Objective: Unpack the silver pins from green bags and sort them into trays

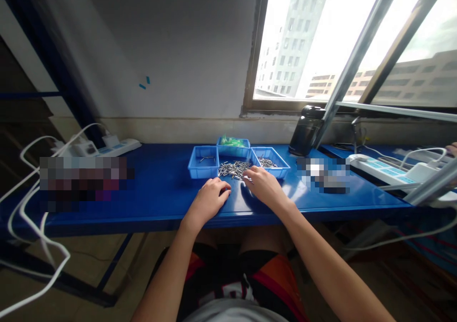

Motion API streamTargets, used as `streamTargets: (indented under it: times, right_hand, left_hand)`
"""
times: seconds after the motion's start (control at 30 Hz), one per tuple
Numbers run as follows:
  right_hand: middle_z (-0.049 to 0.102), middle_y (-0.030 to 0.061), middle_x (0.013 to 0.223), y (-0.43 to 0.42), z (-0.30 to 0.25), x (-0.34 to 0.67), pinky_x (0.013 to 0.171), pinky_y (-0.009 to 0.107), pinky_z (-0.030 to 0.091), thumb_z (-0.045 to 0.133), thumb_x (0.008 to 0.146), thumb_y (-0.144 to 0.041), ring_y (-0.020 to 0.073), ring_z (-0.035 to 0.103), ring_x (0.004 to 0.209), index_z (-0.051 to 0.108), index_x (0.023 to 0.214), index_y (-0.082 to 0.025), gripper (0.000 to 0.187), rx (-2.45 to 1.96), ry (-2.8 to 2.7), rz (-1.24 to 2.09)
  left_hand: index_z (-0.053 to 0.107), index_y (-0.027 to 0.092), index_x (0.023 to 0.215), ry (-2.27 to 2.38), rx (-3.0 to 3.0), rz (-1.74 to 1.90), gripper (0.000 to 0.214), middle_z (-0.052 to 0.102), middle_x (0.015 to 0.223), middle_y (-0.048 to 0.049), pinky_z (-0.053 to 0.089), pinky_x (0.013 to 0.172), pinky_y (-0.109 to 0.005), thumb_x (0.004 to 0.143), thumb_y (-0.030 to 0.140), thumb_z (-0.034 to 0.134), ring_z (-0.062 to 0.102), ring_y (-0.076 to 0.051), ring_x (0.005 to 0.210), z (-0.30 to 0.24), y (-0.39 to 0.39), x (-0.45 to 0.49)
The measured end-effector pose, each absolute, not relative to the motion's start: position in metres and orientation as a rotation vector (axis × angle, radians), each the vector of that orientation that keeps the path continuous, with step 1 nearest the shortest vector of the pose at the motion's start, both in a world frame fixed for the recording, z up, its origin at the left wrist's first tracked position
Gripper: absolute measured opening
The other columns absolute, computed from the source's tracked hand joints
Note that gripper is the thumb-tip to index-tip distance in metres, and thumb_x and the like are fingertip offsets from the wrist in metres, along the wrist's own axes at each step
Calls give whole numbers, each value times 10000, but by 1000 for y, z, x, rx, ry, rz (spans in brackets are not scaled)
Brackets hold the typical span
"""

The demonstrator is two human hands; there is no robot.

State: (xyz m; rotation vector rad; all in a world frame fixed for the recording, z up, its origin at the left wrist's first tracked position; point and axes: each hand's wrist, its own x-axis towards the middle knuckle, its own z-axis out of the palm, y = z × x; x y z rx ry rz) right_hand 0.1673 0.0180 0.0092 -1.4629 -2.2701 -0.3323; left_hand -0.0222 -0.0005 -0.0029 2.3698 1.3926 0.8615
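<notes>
A pile of small, thin, silvery metal pieces (233,169) lies on the blue table between the blue bins; their exact kind is too small to make out. My right hand (263,185) is at the pile's near right edge, its fingers bent down and drawn together, their tips partly hidden. Closer to me, my left hand (210,196) rests on the table with curled fingers, the thumb near the index finger. Whatever may be inside it is hidden. The left blue bin (203,170) holds a few thin pieces, and the right blue bin (278,172) holds many more.
Behind the pile stands a blue bin (223,148) with green plastic items. A black bottle (305,131) leans near the window. Power strips (119,147) with white cables (24,203) lie at the left, another power strip (380,169) at the right. Blurred patches cover things on both sides.
</notes>
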Motion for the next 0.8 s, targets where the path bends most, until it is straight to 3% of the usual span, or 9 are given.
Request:
streamTargets:
  times: [0.37, 0.57, 0.8]
  right_hand:
    - [602, 75, 928, 18, -6, 165, 680, 244, 412, 379, 936, -198, 188, 562, 883, 589, 898, -174, 215, -1571, -2237, -222]
    - [588, 78, 897, 9, -3, 162, 763, 292, 433, 374, 930, -171, 199, 535, 865, 552, 894, -168, 181, -1272, -2320, -246]
    - [600, 60, 874, 4, -5, 158, 772, 308, 437, 374, 933, -161, 185, 547, 854, 537, 912, -189, 167, -1048, -2349, 35]
  left_hand:
    - [662, 210, 907, 1391, 2296, 895, 228, 651, 928, -47, 425, 840, -323, 851, 289, 455, 568, -217, 925, 0, -4, -22]
    - [597, 204, 1105, 1383, 2209, 958, 309, 656, 929, -50, 436, 809, -305, 846, 322, 478, 588, -213, 913, 2, -4, -22]
    - [659, 188, 839, 1339, 2286, 913, 238, 664, 869, -49, 432, 733, -275, 860, 291, 446, 600, -200, 844, 5, -7, -23]
